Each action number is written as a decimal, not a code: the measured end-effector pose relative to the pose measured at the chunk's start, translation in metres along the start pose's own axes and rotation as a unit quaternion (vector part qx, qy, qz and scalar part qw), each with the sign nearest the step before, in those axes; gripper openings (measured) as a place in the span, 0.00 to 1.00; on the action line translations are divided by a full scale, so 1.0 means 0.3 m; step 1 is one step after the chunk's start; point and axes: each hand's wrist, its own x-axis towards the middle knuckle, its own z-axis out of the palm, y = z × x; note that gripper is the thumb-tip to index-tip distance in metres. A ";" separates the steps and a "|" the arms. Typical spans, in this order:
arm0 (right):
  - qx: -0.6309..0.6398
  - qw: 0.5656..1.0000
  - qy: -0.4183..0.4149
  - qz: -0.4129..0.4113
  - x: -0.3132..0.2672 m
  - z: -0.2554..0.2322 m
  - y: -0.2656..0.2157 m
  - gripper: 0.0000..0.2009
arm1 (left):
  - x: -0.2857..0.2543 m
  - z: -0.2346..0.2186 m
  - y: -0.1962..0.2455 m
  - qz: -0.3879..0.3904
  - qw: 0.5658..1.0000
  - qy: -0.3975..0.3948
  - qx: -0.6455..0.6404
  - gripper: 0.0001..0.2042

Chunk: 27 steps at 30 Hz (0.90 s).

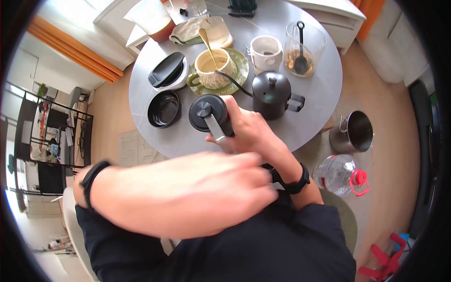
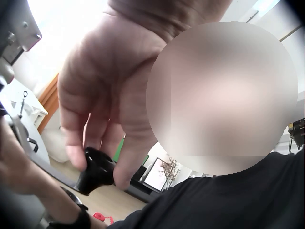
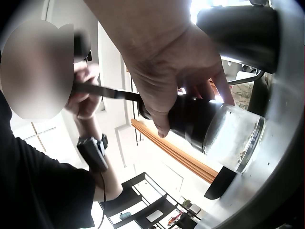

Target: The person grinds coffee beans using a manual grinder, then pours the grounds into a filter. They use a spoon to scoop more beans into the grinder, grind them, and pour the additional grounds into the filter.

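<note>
A black manual coffee grinder (image 1: 202, 110) with a metal crank arm (image 1: 216, 128) stands close over the front of the round table. My right hand (image 1: 251, 129) grips its body from the side. The right wrist view shows the grinder's clear jar (image 3: 231, 136) below the fingers, its base right at the tabletop. Blurred in the head view, my left hand (image 1: 202, 192) reaches across my body and hides the crank's end there. In the left wrist view, thumb and fingers pinch the crank's black knob (image 2: 97, 169).
Behind the grinder stand a gooseneck kettle (image 1: 272, 96), a cup (image 1: 213, 68) with a gold spoon on a green saucer (image 1: 242, 68), a white mug (image 1: 265, 51) and a glass container (image 1: 310, 42) with a black scoop. A black round dish (image 1: 164, 109) lies left. A plastic bottle (image 1: 338, 174) stands right.
</note>
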 end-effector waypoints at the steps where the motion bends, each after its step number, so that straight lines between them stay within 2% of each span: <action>1: 0.006 0.999 -0.034 0.024 0.004 -0.021 -0.019 0.31 | -0.062 0.023 -0.006 -0.011 1.000 -0.006 -0.016 0.21; 3: 0.031 1.000 0.004 -0.004 -0.002 -0.010 -0.009 0.33 | -0.165 0.037 0.002 -0.071 0.995 0.056 -0.039 0.21; 5: 0.023 1.000 -0.002 0.007 -0.003 -0.010 -0.012 0.31 | -0.276 0.052 -0.003 -0.202 0.970 0.094 -0.093 0.19; 7: 0.025 1.000 -0.004 0.010 -0.002 -0.012 -0.011 0.30 | -0.356 0.044 -0.063 -0.228 0.965 0.125 -0.036 0.17; 8: 0.031 0.999 -0.004 0.009 -0.003 -0.011 -0.008 0.30 | -0.384 0.029 -0.094 -0.259 0.955 0.136 -0.051 0.17; 11: 0.036 0.999 -0.011 0.012 -0.003 -0.010 -0.010 0.30 | -0.422 -0.011 -0.179 -0.361 0.901 0.222 -0.090 0.17; 13: 0.034 0.999 -0.010 0.019 -0.012 -0.011 -0.007 0.30 | -0.417 -0.046 -0.253 -0.391 0.872 0.276 -0.103 0.16; 17: 0.037 0.999 -0.010 0.012 -0.005 -0.010 -0.005 0.30 | -0.308 -0.165 -0.420 -0.355 0.868 0.347 -0.019 0.17; 19: 0.037 0.999 -0.008 0.008 -0.006 -0.006 -0.004 0.30 | -0.209 -0.229 -0.498 -0.304 0.886 0.349 -0.031 0.19; 23: 0.026 1.000 0.017 0.000 -0.010 0.004 -0.004 0.31 | 0.057 -0.307 -0.477 -0.189 0.938 0.290 -0.002 0.18; 25: 0.017 1.000 0.022 0.005 -0.007 -0.004 -0.010 0.31 | 0.170 -0.293 -0.402 -0.129 0.956 0.256 0.058 0.17; 27: 0.007 1.000 0.009 0.020 -0.007 -0.012 -0.018 0.32 | 0.245 -0.244 -0.314 -0.098 0.965 0.235 0.061 0.17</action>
